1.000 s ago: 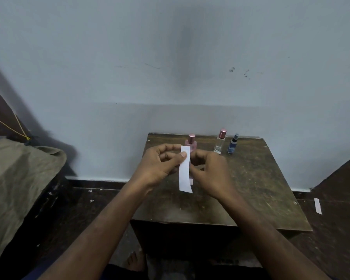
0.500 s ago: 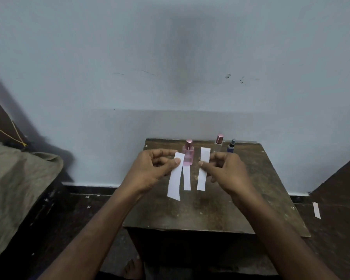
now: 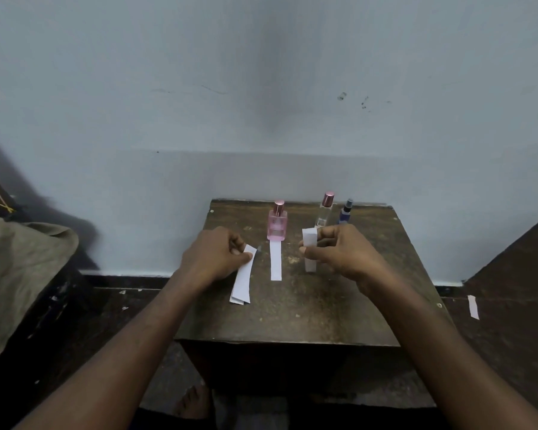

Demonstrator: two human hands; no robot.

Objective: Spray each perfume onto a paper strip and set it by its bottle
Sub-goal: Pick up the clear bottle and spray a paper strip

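Three perfume bottles stand at the back of a small dark wooden table (image 3: 292, 311): a pink bottle (image 3: 277, 224), a clear bottle with a pink cap (image 3: 324, 211) and a small blue bottle (image 3: 344, 211). A white paper strip (image 3: 275, 259) lies flat in front of the pink bottle. My left hand (image 3: 213, 257) pinches the top of a small stack of white strips (image 3: 244, 279) left of it. My right hand (image 3: 339, 252) pinches one white strip (image 3: 310, 249) upright in front of the clear bottle.
The table stands against a pale blue wall. A cloth-covered object (image 3: 16, 274) is at the left. A loose paper strip (image 3: 473, 307) lies on the dark floor at the right. A bare foot (image 3: 193, 405) shows below the table's front edge.
My hands have moved apart. The left hand's strips have swung down and left; the right hand has carried its strip rightward toward the clear bottle. The strip by the pink bottle lies still.
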